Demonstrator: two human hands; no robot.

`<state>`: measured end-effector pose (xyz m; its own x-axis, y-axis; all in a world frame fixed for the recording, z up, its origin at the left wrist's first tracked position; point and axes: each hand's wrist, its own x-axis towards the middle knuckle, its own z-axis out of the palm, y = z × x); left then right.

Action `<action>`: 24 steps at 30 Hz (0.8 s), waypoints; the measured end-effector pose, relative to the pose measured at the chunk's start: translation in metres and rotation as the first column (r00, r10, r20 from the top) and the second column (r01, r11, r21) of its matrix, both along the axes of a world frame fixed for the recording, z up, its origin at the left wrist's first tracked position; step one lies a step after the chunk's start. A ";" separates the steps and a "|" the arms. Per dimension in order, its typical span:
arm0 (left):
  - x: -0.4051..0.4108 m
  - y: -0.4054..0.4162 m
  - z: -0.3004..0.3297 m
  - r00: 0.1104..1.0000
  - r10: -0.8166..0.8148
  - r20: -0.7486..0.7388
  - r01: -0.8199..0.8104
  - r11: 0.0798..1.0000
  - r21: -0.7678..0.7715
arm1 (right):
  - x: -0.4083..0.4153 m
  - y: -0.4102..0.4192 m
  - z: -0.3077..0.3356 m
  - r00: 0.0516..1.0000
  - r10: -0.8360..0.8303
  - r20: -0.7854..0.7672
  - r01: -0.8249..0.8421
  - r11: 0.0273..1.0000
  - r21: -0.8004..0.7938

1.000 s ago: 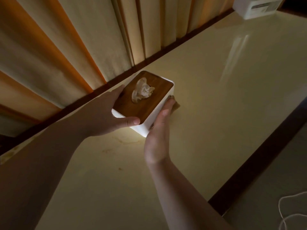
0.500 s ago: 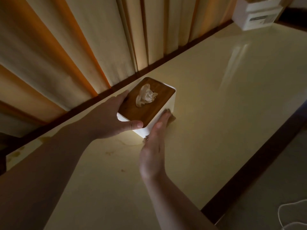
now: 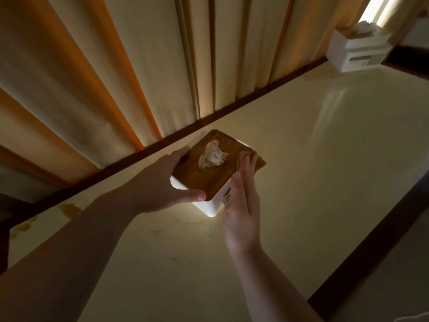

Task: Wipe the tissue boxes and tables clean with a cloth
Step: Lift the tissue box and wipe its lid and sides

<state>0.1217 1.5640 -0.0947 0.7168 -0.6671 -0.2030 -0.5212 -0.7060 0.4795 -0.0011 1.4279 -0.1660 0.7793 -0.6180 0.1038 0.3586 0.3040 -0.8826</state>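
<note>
Near the middle of the frame sits the white tissue box with a dark wooden lid, a crumpled tissue poking out of its top. It's on the glossy cream table with a dark brown edge, close to the table's far edge. Lighting is really dim, so a lot is murky.

Left hand grips the box's near-left corner, thumb curled across the front edge of the lid, fingers wrapped round the far-left side and mostly hidden behind it. Right hand has straight fingers lying flat against the box's right side, fingertips up on the lid's right edge, pressing a folded brownish cloth there. Most of the cloth is covered by the fingers, so its size is hard to judge.

Some dark print shows on the box's right side by the right palm, too covered to read. Upper right of the frame: a second white box, with a dark label strip that's too small and blurry to read. Striped cream-and-orange curtains fill the upper left. Faint brownish stains mark the table at the left.
</note>
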 end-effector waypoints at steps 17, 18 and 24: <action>-0.013 0.003 0.007 0.982 0.128 -0.141 -0.142 0.986 -0.091 | -0.008 -0.076 0.024 0.918 -0.250 -0.310 0.067 0.864 -0.499; -0.016 0.003 0.007 0.980 0.161 -0.114 -0.171 0.982 -0.082 | -0.009 -0.077 0.029 0.899 -0.261 -0.353 0.063 0.872 -0.485; -0.056 0.008 0.004 0.942 0.323 0.093 -0.307 0.939 -0.157 | -0.038 -0.076 0.069 0.822 -0.200 -0.533 -0.070 0.894 -0.443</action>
